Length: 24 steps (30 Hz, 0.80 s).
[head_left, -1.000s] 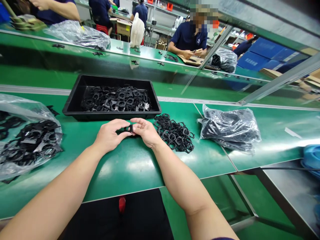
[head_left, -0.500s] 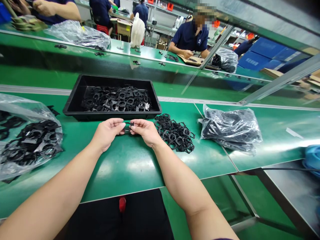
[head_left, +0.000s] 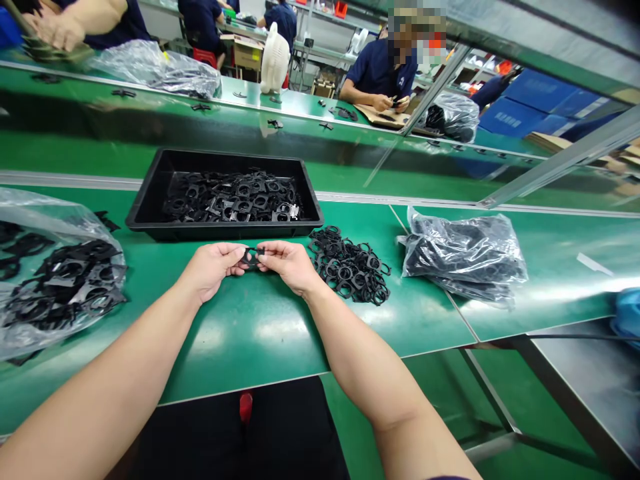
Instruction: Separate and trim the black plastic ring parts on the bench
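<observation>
Between my two hands is a small black plastic part with a round opening, held above the green table. My left hand pinches its left side between thumb and fingers. On its right side, the fingertips of my right hand are closed. Fingers cover much of the part, so its full outline is hidden. Just behind my hands stands a black tray with many flat black parts in it. A pile of black rings lies right of my right hand.
An open clear bag of black parts lies at the left. To the right is a closed plastic bag of black pieces. Past a metal rail, a belt carries small black parts. A co-worker sits across, handling something small.
Both hands stay close together at nearly the same spot. The black part has been turned, so its round opening now faces me more.
</observation>
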Tool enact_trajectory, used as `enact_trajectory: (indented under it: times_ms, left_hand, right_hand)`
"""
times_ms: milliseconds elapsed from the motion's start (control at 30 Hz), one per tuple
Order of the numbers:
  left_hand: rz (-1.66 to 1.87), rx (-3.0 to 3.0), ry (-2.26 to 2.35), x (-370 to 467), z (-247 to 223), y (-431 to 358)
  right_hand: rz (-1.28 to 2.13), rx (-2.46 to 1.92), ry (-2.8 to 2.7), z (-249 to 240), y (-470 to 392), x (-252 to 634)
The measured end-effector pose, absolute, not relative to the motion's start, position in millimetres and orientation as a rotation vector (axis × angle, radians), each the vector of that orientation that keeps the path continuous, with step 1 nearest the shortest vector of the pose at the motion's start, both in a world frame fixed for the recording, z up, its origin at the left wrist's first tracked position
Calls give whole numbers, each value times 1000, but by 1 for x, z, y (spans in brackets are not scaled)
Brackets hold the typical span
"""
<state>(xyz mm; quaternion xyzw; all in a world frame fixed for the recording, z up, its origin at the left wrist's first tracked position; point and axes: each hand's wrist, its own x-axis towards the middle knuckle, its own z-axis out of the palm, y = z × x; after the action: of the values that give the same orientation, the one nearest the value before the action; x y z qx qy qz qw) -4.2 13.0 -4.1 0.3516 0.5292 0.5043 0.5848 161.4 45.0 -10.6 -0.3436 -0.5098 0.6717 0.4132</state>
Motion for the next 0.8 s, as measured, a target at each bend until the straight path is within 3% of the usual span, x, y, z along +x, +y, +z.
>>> enact_trajectory:
  times_ms: [800]
  left_hand:
    - [1106, 819, 1104, -8, -2, 11]
  right_hand:
    - [1815, -844, -1186, -8, 45, 161]
